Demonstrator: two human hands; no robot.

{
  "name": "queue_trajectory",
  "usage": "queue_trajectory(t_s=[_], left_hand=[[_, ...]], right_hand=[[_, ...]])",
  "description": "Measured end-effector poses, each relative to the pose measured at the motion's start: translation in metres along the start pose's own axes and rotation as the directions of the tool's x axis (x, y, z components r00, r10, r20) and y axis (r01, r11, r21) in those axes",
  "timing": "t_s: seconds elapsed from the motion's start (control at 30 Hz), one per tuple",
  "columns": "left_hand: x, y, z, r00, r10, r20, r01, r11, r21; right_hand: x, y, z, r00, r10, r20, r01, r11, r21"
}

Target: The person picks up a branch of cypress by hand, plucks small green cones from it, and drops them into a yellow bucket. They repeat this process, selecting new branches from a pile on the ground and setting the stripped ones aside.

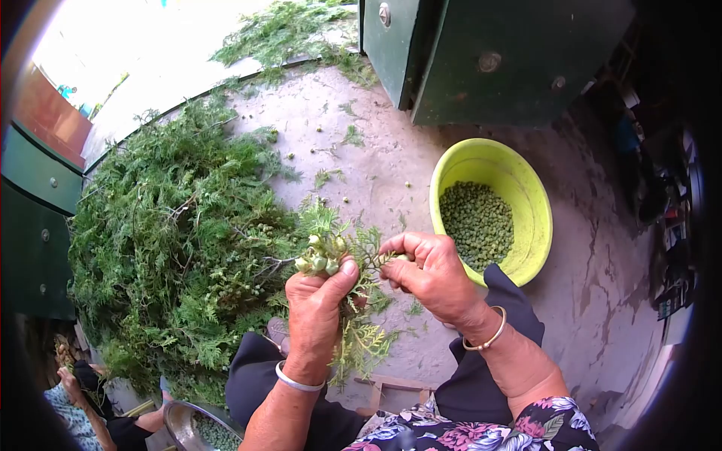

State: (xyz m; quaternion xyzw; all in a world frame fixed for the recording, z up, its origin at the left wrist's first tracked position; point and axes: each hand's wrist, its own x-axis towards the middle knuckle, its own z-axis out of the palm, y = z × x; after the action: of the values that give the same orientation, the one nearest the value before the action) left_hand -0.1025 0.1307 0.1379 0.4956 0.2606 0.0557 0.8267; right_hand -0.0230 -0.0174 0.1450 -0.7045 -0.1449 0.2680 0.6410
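Observation:
My left hand (320,301) is closed around a leafy evergreen sprig (365,342), with a cluster of pale green cones (320,259) showing above the thumb and fingers. Just to the right, my right hand (440,278) pinches at the sprig's side; a small pale green cone (403,258) shows between its thumb and forefinger. Beyond that hand stands a yellow-green tub (535,218), partly filled with small green cones (475,222).
A big heap of cut evergreen branches (180,248) covers the floor on the left. Dark green doors (519,75) stand at the back. Lower left, another person's hand (71,387) shows near a metal bowl (174,421) of green cones. Stray cones dot the floor.

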Motion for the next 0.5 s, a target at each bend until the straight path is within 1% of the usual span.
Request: queue_trajectory(t_s=[0.03,0.07,0.1,0.13,0.17,0.2,0.23,0.27,0.3,0.37,0.4,0.43,0.47,0.5], left_hand=[[-0.001,0.001,0.001,1.000,0.022,-0.008,-0.022,1.000,-0.010],[-0.004,0.007,0.004,1.000,0.021,-0.022,-0.021,1.000,0.005],[-0.005,0.007,0.004,1.000,0.021,-0.019,-0.021,1.000,0.004],[-0.005,0.007,0.004,0.999,0.050,0.022,-0.050,0.998,0.024],[-0.006,0.008,0.003,0.995,0.077,0.062,-0.080,0.996,0.042],[-0.009,0.009,0.005,0.993,0.086,0.080,-0.092,0.993,0.073],[-0.009,0.010,0.005,0.993,0.083,0.079,-0.089,0.993,0.072],[-0.009,0.010,0.005,0.990,0.076,0.118,-0.088,0.991,0.102],[-0.010,0.009,0.006,0.985,0.066,0.157,-0.087,0.987,0.133],[-0.010,0.007,0.006,0.987,0.042,0.154,-0.068,0.983,0.169],[-0.010,0.006,0.005,0.984,0.039,0.174,-0.075,0.975,0.208],[-0.009,0.006,0.004,0.980,0.035,0.194,-0.084,0.965,0.247],[-0.009,0.005,0.005,0.980,0.032,0.195,-0.081,0.965,0.249],[-0.009,0.004,0.005,0.975,0.044,0.219,-0.109,0.950,0.293]], right_hand=[[0.001,0.003,0.000,0.996,-0.025,-0.085,0.017,0.996,-0.092],[0.001,0.002,-0.001,0.996,-0.025,-0.088,0.017,0.995,-0.093],[0.002,0.000,-0.003,0.992,0.039,-0.122,-0.029,0.996,0.080],[0.003,-0.003,-0.005,0.984,0.106,-0.142,-0.067,0.966,0.251],[0.004,-0.007,-0.010,0.984,0.106,-0.142,-0.068,0.966,0.250],[0.006,-0.011,-0.016,0.989,0.099,-0.110,-0.043,0.902,0.429],[0.007,-0.015,-0.023,0.993,0.089,-0.081,-0.023,0.804,0.594],[0.007,-0.018,-0.029,0.998,0.046,-0.037,-0.012,0.776,0.631],[0.006,-0.025,-0.030,0.997,0.050,-0.056,-0.004,0.786,0.618],[0.003,-0.022,-0.034,0.999,0.039,-0.017,-0.026,0.875,0.483],[0.001,-0.021,-0.030,0.999,0.043,-0.019,-0.028,0.874,0.485],[0.000,-0.020,-0.020,0.999,-0.031,-0.039,0.042,0.955,0.294],[-0.001,-0.020,-0.014,0.993,-0.108,-0.044,0.112,0.990,0.090],[0.000,-0.015,-0.013,0.987,-0.158,-0.020,0.157,0.987,-0.046]])
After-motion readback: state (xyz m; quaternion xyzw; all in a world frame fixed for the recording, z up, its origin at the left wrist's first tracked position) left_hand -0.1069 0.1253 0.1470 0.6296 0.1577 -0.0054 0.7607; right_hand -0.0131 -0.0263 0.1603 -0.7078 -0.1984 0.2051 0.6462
